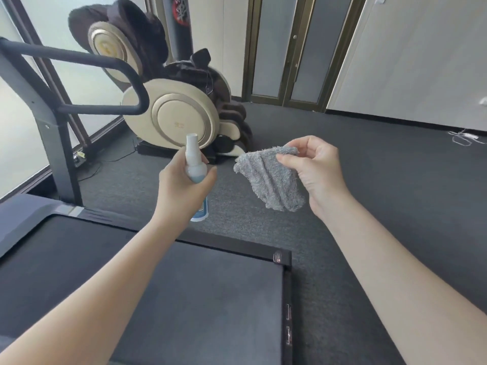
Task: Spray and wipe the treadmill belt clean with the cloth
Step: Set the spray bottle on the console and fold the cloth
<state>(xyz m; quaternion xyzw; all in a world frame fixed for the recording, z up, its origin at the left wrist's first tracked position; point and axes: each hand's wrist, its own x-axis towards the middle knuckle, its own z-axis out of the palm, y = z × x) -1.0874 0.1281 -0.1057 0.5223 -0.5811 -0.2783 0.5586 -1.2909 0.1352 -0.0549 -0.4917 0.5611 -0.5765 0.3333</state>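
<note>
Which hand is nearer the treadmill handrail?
Left. The left hand, gripping the spray bottle, is just right of and below the handrail; the right hand, pinching the cloth, is farther right.

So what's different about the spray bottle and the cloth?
The spray bottle is white and smooth with bluish liquid inside, while the cloth is grey and fluffy. The spray bottle stands nozzle-up, gripped by the left hand. The cloth hangs limp, pinched near its top edge by the right hand. Both are held up in the air, and neither touches the treadmill belt.
</note>
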